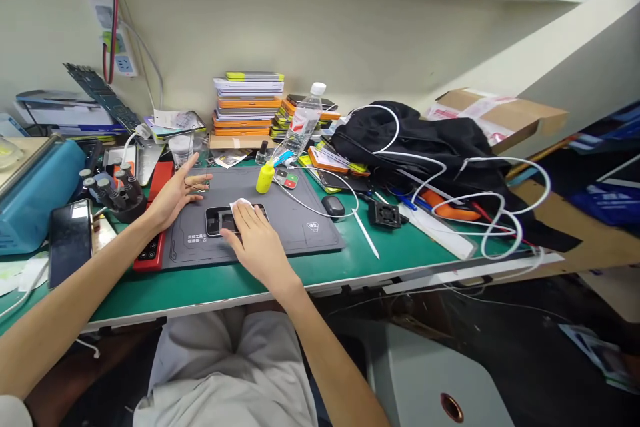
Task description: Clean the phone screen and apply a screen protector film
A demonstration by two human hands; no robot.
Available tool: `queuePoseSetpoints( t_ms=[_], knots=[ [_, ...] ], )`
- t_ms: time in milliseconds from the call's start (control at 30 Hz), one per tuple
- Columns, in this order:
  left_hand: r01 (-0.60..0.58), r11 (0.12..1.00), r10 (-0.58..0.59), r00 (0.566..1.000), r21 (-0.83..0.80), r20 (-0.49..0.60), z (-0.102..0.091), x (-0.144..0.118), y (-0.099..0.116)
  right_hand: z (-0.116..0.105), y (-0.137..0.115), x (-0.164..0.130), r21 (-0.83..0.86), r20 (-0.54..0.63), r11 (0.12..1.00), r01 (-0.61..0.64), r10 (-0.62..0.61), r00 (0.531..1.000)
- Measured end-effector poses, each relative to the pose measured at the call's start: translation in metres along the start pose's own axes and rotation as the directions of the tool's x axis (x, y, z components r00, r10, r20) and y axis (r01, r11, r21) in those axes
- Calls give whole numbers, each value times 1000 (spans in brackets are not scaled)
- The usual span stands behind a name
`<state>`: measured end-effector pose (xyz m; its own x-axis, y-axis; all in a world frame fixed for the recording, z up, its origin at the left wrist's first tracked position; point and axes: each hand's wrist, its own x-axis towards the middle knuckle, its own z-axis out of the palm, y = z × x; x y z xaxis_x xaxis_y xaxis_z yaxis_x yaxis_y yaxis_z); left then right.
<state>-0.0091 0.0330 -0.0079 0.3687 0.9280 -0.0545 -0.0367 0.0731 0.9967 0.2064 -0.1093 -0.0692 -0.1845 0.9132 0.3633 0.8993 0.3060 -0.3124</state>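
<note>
A dark smartphone (215,221) lies flat on the grey work mat (300,227). Pressed over its upper face is my right hand (259,240), fingers together on a white tissue (240,203) that mostly hides beneath them. My left hand (173,199) hovers by the mat's left side with its fingers spread and nothing in them. Under that wrist a red device (150,255) rests along the mat's edge. A small yellow bottle (265,177) with a thin tip stands just beyond the phone.
At left are a screwdriver holder (131,210), another phone (71,240) and a blue roll-like object (43,193). Stacked boxes (247,107) and a water bottle (304,123) stand behind. White cables (495,197) and a black bag (425,137) crowd the right.
</note>
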Motion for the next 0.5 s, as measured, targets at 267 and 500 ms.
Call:
queuePoseSetpoints(
  t_ms=[267,500],
  knots=[
    [1,1000,-1,1000,-19,24,-3,2,-6,-2,-8,-30,6,-19,996,88,-88,996],
    [-59,998,59,998,-5,27,-6,5,-3,2,-20,13,-37,44,999,-13,14,999]
  ],
)
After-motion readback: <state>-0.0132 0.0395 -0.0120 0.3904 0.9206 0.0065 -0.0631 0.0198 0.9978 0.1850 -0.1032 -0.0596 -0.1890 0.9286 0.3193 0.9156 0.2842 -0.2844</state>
